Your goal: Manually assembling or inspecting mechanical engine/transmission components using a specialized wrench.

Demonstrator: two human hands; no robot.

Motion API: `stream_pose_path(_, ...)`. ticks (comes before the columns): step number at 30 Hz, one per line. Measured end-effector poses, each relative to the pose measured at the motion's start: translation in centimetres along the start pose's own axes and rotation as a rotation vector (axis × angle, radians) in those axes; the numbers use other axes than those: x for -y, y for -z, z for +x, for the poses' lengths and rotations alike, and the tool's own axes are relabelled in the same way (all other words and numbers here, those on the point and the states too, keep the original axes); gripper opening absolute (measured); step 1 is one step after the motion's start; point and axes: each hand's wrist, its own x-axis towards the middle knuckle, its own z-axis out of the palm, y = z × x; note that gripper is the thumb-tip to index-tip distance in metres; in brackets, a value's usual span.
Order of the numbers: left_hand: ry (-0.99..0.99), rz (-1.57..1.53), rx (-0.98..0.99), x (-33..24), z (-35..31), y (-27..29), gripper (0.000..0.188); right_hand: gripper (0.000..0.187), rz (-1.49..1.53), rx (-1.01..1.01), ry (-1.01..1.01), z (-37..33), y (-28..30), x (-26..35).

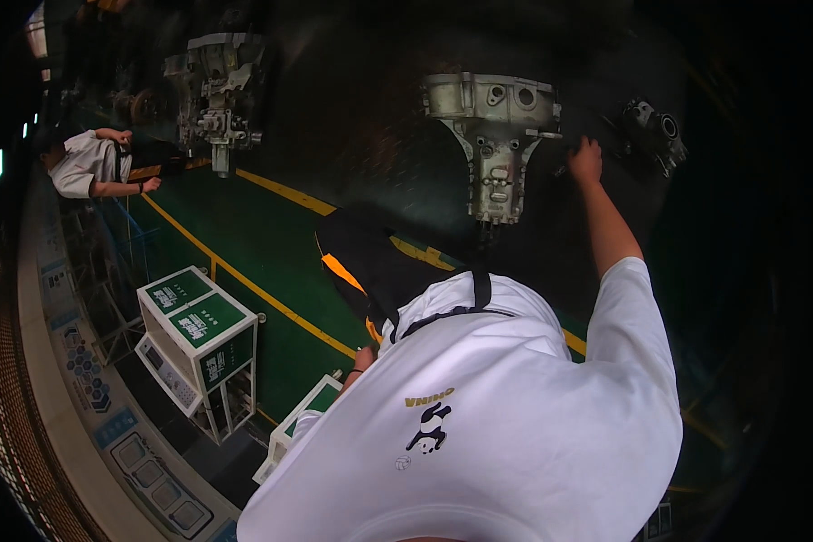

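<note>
A silver-grey gearbox housing point(497, 149) lies on the dark work surface ahead of me, its wide flanged end away from me and its narrow end toward me. My right hand point(587, 163) reaches out just right of the housing, apart from it, with fingers partly spread; I make out nothing held in them. Farther right sits a smaller metal casting point(655, 135) with a round bore. My left hand point(364, 359) is low beside my hip, partly hidden by my white shirt. Its fingers look curled, with a small pale spot at their tips that I cannot name.
Another gearbox assembly point(221, 104) stands at the far left. Beyond it to the left is another person point(95, 167) in a white shirt. A green-and-white cabinet cart point(199, 316) stands on the green floor, near yellow floor lines point(285, 190). A second cart point(303, 415) is close to my left side.
</note>
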Motion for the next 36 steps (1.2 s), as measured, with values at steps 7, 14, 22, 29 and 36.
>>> stream_pose_path(7,1.464,-1.332,-0.163,-9.2,5.2,11.4,0.045,0.032,0.095,-0.014,0.012,8.3,-3.0,3.5)
stream_pose_path(14,1.421,-1.077,-0.052,-9.6,4.3,11.7,0.048,0.038,0.386,0.104,-0.270,13.8,-6.0,2.3)
stream_pose_path(22,1.307,-0.856,0.014,-11.0,5.3,12.1,0.050,0.047,0.145,0.207,-0.215,16.0,-7.8,1.2)
stream_pose_path(29,1.327,-1.013,-0.007,-8.1,6.1,10.2,0.048,0.042,0.284,0.180,-0.228,18.1,-7.3,-2.5)
stream_pose_path(36,0.959,-0.885,-0.136,-5.4,5.7,4.1,0.041,0.024,1.644,0.350,-0.458,11.3,-0.3,-3.0)
